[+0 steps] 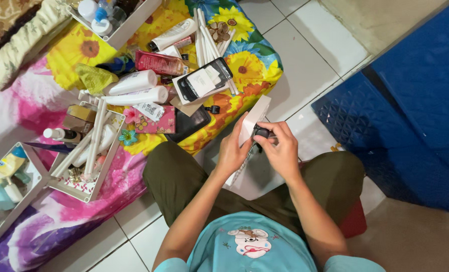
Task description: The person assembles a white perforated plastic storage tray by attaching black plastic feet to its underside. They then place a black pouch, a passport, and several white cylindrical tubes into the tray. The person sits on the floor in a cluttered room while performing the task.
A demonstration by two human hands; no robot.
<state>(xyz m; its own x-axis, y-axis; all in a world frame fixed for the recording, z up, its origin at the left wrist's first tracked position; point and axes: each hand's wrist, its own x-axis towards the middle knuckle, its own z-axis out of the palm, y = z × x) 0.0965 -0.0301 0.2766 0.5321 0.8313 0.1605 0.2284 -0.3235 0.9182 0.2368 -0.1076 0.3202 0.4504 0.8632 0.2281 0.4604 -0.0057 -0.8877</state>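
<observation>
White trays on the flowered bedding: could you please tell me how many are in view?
3: one tray at top, one left of the knee, one at far left. Others may be hidden.

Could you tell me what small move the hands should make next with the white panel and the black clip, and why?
Probably press the small black clip onto the flat white plastic panel's edge: the right hand pinches the clip against it, while the left hand steadies the panel.
</observation>
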